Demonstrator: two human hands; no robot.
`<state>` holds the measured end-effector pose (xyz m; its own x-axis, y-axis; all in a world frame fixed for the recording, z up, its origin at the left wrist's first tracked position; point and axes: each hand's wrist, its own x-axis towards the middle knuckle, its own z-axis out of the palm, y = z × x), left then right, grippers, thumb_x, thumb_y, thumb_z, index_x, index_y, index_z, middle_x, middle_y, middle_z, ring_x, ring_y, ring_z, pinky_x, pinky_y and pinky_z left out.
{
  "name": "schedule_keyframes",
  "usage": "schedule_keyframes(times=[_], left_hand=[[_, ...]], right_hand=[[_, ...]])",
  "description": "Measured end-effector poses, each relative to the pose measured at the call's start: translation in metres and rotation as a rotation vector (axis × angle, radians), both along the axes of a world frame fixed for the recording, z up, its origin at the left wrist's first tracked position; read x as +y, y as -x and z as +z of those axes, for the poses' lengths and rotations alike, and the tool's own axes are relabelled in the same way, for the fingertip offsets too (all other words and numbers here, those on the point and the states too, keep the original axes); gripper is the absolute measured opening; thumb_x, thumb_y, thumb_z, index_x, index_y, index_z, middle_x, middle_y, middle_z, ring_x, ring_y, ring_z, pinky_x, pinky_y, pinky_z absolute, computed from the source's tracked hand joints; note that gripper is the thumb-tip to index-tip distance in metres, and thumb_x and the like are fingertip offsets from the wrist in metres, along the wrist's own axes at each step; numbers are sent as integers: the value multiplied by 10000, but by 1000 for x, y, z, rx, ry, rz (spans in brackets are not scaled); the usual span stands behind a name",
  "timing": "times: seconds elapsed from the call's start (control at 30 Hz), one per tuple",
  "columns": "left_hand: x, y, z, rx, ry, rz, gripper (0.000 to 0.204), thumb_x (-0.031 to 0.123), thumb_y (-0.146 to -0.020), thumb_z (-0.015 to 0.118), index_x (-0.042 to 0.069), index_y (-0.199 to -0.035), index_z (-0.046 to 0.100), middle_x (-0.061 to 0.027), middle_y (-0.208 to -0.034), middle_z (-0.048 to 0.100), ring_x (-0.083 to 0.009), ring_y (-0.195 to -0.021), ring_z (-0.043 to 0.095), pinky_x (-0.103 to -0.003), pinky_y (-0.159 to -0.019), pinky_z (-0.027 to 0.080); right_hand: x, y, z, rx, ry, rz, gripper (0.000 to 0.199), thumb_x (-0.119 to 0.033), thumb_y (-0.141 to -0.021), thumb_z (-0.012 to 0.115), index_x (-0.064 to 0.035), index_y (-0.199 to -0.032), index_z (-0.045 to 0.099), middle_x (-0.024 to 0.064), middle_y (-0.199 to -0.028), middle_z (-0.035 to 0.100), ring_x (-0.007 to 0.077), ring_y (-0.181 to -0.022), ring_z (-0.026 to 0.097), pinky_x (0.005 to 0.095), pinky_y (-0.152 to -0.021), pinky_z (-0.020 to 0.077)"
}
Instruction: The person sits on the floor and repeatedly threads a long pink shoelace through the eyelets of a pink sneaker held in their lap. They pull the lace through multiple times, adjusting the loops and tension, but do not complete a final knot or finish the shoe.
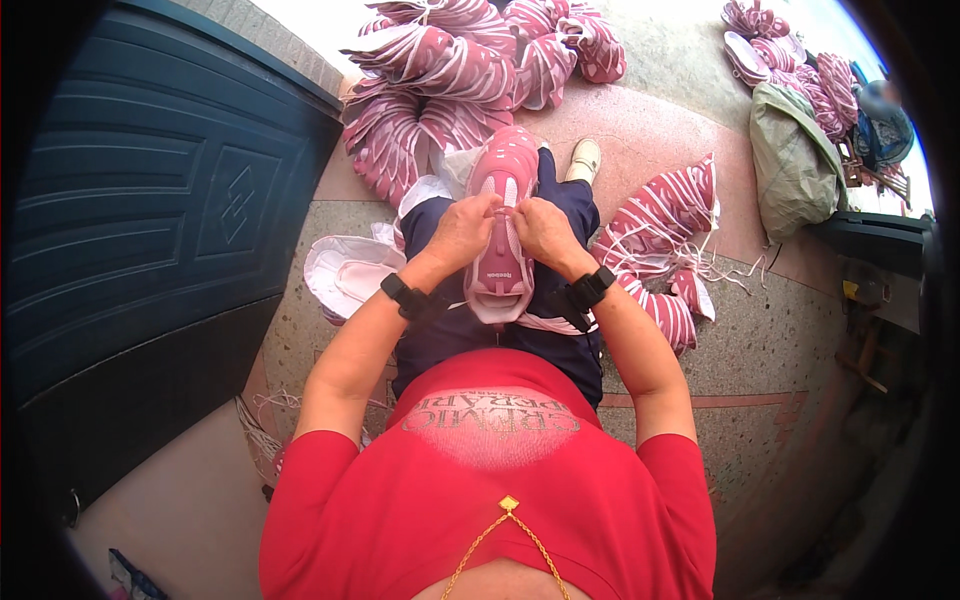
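A pink shoe upper with white mesh lies lengthwise across my lap, its heel opening toward me. My left hand is closed in a pinch at the left edge of its lacing opening. From the other side my right hand pinches the right edge, the fingertips of both hands almost meeting. Any lace between the fingers is too small to make out. Beside my left forearm sits another pale upper, turned so its white lining shows.
Stacked pink uppers form a large heap ahead. Another tied bundle with loose white laces lies on the floor to the right. A grey-green sack stands at far right, near more bundles. A dark blue panelled door fills the left.
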<state>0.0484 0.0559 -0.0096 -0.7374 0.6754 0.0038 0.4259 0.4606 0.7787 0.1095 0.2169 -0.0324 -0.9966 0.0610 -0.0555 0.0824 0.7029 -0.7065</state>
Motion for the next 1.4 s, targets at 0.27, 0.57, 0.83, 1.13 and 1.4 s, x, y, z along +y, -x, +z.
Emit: schedule_keyframes(times=[0.27,0.57,0.83,1.13,1.4], left_hand=[[-2,8,5,-52,20,5,318,17,-829,546,6,-1146,555,-204,-847,641,-353,-810,638,-392,-713,491],[-2,19,4,8,95,-103,369,27,-835,555,-11,-1201,525,-252,-827,625,-368,-789,638,-394,-699,487],[-3,18,2,-111,104,-148,437,9,-793,587,-7,-1222,505,-186,-837,627,-353,-804,622,-367,-701,487],[-57,39,6,416,249,-282,88,21,-780,530,14,-842,593,-178,-816,573,-362,-809,539,-449,-738,426],[-248,111,143,-123,-1089,577,220,154,-966,446,-26,-933,569,-221,-956,643,-312,-945,639,-431,-888,523]], right_hand=[[-1,9,-11,-464,822,-264,151,-121,-806,607,11,-829,677,180,-763,669,279,-681,655,389,-646,492],[-4,5,0,-179,421,-142,188,-91,-795,629,34,-931,664,100,-784,676,147,-715,631,280,-655,492],[-14,7,3,26,59,7,150,-61,-787,537,-20,-912,609,201,-852,639,381,-855,610,454,-754,479],[11,-29,22,-77,64,-142,310,-262,-826,645,-15,-1001,581,181,-825,624,346,-818,621,403,-739,483],[61,-90,76,-278,486,-210,272,-191,-819,665,16,-992,626,39,-748,618,115,-679,582,260,-619,474]])
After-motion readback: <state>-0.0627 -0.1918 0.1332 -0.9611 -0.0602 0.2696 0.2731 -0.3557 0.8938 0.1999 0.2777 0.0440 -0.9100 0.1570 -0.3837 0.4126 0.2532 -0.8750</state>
